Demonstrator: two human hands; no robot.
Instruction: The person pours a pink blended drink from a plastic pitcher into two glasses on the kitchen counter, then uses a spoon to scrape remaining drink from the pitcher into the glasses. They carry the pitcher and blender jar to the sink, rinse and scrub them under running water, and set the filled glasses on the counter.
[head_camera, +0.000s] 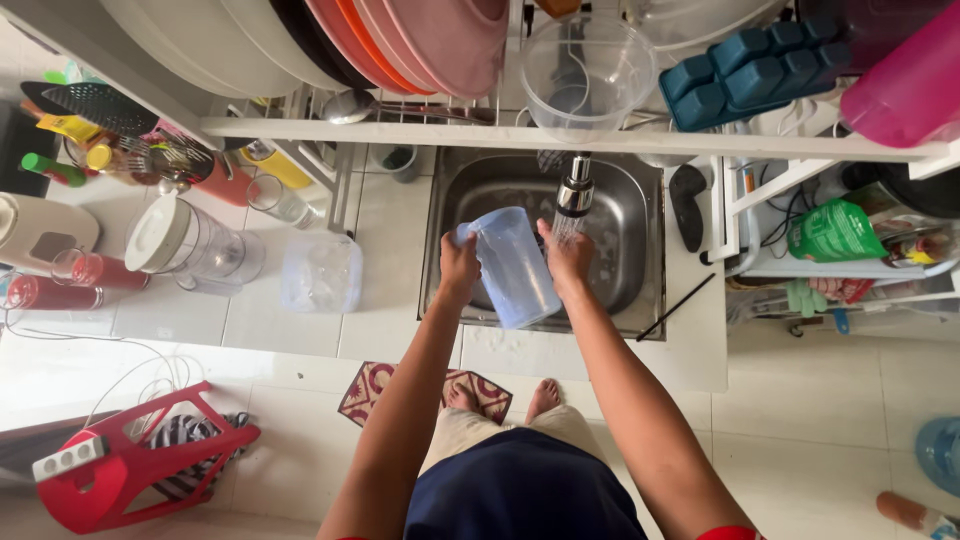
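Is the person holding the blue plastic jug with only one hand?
No, both the left hand and the right hand grip the pale blue plastic jug over the steel sink.

We see a person from above, head-cam view. Both arms are bare from wrist up past the elbow, no watch, no bracelet, no rings that we can make out. Left hand and right hand are bare, no gloves. At the bottom edge we catch a thin strip of red sleeve on the right upper arm, and a hint of red on the left too. Torso is covered by a dark navy top, plain, no print visible. Below it we see light beige shorts, slightly creased. Feet are bare, no shoes or socks.
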